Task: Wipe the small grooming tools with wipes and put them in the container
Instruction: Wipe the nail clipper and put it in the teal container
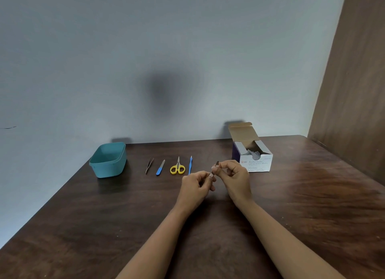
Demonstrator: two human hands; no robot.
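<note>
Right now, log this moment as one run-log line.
left hand: grips small metal tool | right hand: pinches its upper end | on table: tweezers, nail file, scissors

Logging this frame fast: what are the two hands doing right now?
Left hand: closed, pinching the lower end of the small metal tool.
Right hand: closed, pinching the same tool near its top.

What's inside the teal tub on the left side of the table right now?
The teal tub shows only bare inner walls; no tool is visible in it. Its near wall covers the front of the bottom, so something small lying flat there would go unseen.
</note>
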